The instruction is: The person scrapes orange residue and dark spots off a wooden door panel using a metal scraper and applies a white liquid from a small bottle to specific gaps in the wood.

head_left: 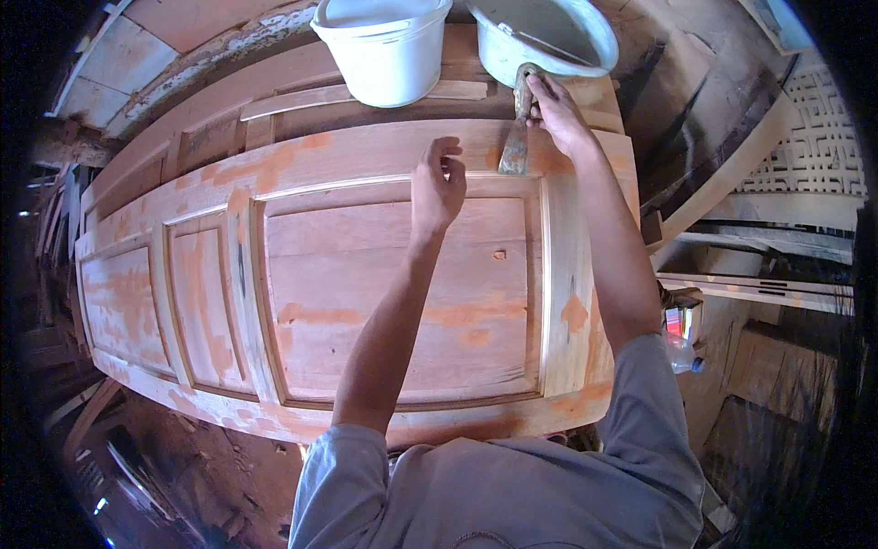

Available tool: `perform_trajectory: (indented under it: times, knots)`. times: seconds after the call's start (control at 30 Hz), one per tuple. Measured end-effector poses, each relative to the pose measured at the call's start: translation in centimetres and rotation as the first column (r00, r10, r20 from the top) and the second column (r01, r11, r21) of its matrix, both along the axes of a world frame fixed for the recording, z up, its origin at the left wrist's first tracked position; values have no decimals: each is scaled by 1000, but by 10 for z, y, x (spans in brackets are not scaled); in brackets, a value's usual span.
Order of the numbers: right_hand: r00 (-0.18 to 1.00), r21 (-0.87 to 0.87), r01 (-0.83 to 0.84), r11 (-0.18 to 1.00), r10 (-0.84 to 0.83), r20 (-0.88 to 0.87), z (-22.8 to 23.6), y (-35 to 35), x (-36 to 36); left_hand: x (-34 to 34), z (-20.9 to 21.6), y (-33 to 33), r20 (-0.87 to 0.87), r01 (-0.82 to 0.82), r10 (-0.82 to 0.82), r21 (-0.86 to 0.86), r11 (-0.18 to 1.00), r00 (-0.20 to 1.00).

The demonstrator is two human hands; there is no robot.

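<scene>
A scraper [518, 134] is gripped by its handle in the right hand [554, 112], blade pointing down over the far edge of a panelled door [343, 261] patched with orange. The left hand [440, 186], its fingers loosely curled, is held over the door, left of the scraper. Beyond, a white bucket [389, 59] and a tub [499, 57] are seen side by side.

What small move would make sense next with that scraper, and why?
Probably bring the scraper toward an orange patch on the panelled wooden piece: the right hand grips its handle, its blade points back toward the person, and orange patches mark the surface.
</scene>
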State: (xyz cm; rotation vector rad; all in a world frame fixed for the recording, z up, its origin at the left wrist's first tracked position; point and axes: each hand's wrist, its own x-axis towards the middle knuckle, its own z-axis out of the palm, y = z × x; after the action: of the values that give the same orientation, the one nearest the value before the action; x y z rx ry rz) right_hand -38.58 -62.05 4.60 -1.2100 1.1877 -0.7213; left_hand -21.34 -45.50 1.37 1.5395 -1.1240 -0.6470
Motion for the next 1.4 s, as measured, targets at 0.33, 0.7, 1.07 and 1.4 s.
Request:
perform_trajectory:
  times: [0.33, 0.7, 1.07, 1.4]
  knots:
    - [949, -72, -142, 987, 115, -293, -2, 19, 2, -42, -16, -81, 13, 200, -207, 195, 960, 978]
    - [971, 10, -217, 976, 217, -100, 22, -10, -37, -43, -30, -98, -80, 256, -244, 199, 946, 966]
    - [740, 325, 413, 850, -522, 425, 46, -72, -8, -46, -39, -96, -48, 190, -185, 147, 971, 982]
    - [856, 308, 236, 922, -347, 384, 44, -89, 38, -43, -25, -94, -15, 227, -229, 212, 951, 973]
